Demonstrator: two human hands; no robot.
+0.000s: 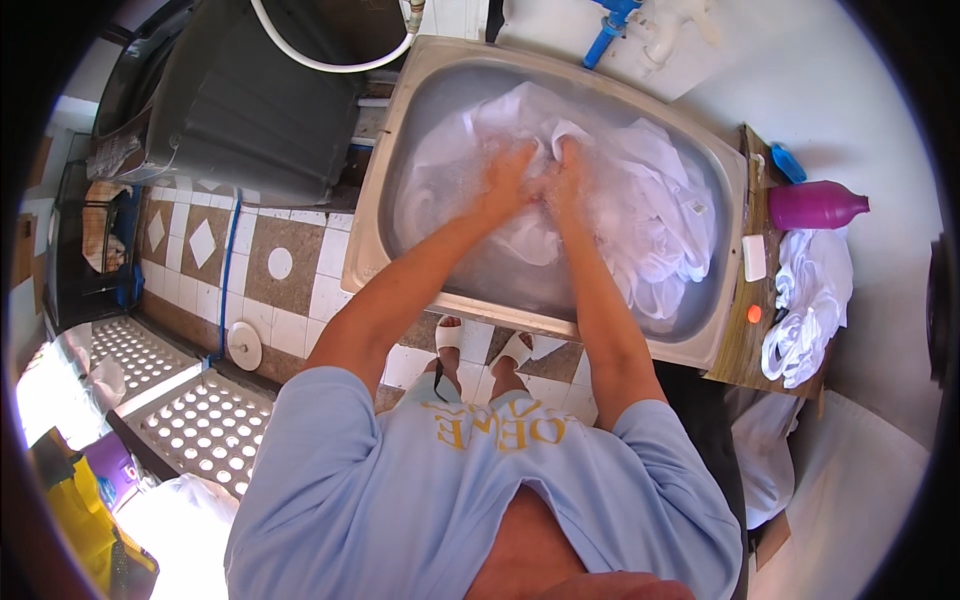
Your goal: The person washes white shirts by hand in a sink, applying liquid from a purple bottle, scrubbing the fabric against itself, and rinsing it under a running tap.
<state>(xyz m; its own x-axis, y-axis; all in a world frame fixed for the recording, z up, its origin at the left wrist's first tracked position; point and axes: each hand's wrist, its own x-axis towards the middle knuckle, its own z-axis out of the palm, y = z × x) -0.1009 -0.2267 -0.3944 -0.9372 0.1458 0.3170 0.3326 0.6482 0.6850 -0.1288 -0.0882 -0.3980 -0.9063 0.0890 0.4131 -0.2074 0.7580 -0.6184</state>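
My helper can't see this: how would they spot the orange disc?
From the basin, go right to the wooden board. Find the white bar there; the orange disc lies just below it in the picture, left of the cloth heap. Small and round, it is the board's only orange thing.

Basin (733, 220): hard, smooth beige rim, slight sheen, prob. plast. Wet white cloth (660, 190) inside, thin & soft, creased, dull sheen, out to basin's R edge. Board (742, 335) along that edge: wood, rough, matt, worn. On board: bottle (815, 205) nr top R corner, semi-gloss purple plast.; soap bar (754, 258) nr L edge, smooth, matt; orange cap (754, 314) just below it, plast.; bunched cloth (812, 300) along R edge, matt, wrinkled. Past basin's top edge, blue pipe (603, 40), glossy plast. Off basin's L edge, dk grey tub (255, 110), satin plast.
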